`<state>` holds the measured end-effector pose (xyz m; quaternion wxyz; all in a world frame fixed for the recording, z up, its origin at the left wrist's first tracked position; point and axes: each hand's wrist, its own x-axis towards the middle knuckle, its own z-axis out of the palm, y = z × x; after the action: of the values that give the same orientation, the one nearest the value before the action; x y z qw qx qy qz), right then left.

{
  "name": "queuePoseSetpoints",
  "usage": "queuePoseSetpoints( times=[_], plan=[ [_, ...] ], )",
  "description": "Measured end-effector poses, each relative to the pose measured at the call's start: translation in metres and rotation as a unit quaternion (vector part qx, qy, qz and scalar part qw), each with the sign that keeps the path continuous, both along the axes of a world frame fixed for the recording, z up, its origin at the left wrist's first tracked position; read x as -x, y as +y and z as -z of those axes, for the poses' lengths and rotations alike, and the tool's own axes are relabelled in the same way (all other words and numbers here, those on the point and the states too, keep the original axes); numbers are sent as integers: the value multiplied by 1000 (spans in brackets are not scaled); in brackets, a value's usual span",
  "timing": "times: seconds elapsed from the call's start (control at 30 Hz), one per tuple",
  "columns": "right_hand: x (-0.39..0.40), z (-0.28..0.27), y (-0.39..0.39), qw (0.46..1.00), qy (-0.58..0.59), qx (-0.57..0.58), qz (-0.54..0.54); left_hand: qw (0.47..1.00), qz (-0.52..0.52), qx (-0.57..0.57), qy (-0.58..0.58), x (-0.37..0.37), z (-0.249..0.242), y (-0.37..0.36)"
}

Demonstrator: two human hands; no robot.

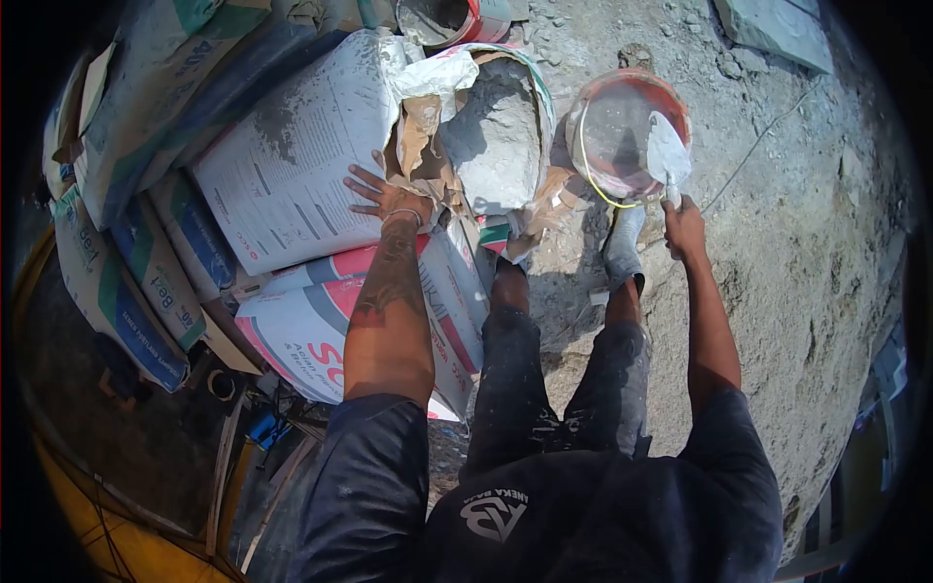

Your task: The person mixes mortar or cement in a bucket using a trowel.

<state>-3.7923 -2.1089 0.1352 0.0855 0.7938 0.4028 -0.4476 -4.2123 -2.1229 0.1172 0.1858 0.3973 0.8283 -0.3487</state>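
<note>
My left hand (397,201) lies with fingers spread on a white cement bag (301,146), beside its torn brown paper mouth. Grey-white powder (496,136) fills the opened end of the bag, just right of that hand. In my right hand (685,231) is the handle of a trowel (669,151), its blade coated pale with powder. The blade overlaps the right side of a red-rimmed bucket (581,117), which holds grey material and has a yellow handle hanging at its near side.
More cement bags (335,321) are stacked below and left of the opened one. Another bucket (481,24) stands at the top. A pale slab (777,29) lies at upper right on dusty, rough ground (777,194). Lumber and dark clutter (228,457) fill the lower left.
</note>
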Motion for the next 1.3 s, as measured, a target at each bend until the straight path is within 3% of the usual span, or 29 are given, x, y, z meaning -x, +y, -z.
queuePoseSetpoints(
  times=[0.03,0.1,0.17,0.23,0.27,0.33,0.37,0.47,0.53,0.57,0.63,0.7,0.8,0.83,0.9,0.93,1.0,1.07,1.17,1.3],
  plan=[
    [23,-28,-1,991,37,48,118,1000,-8,1,0,-3,-4,0],
    [46,-46,-22,985,74,47,147,998,-21,-40,-43,-8,-16,6],
    [66,-37,-57,986,120,-109,30,998,-24,-31,-50,-10,-22,8],
    [110,-53,-54,980,93,-150,-92,996,-11,-25,-84,-13,-33,12],
    [131,-56,-45,990,90,-44,-97,997,-14,-22,-79,-11,-20,4],
    [169,-35,-36,987,52,-19,-150,984,83,-155,10,0,17,-20],
    [187,-18,-28,980,5,0,-201,985,84,-150,15,-2,9,-17],
    [244,65,7,978,-21,23,-207,994,33,-96,-49,-17,-8,-3],
    [279,94,3,980,-4,29,-199,991,85,-94,36,-14,-1,-10],
    [284,84,-8,984,14,26,-177,996,-2,-26,-83,-16,-30,7],
    [279,74,-1,985,51,4,-163,993,7,-88,-81,-15,-19,1],
    [265,72,-10,985,60,-19,-163,994,-3,-54,-93,-17,-27,1],
    [267,132,-3,982,140,-23,-127,994,3,-67,-88,-15,-21,1],
    [263,132,-10,982,140,-20,-126,991,20,-106,-82,-15,-17,-2],
    [255,90,-8,979,124,-45,-158,995,35,-78,-53,-14,-23,2],
    [257,86,2,976,119,-69,-172,993,0,-62,-96,-12,-29,12],
    [252,88,-8,976,131,-82,-155,989,-33,-27,-140,-15,-29,4],
    [255,95,-11,976,148,-95,-131,993,37,-95,-57,-14,-15,-2],
    [259,102,-2,977,150,-64,-135,995,55,-81,-27,-14,-12,-3],
    [241,89,-12,968,208,-81,-112,992,13,-81,-92,-10,-22,2]
  ],
)
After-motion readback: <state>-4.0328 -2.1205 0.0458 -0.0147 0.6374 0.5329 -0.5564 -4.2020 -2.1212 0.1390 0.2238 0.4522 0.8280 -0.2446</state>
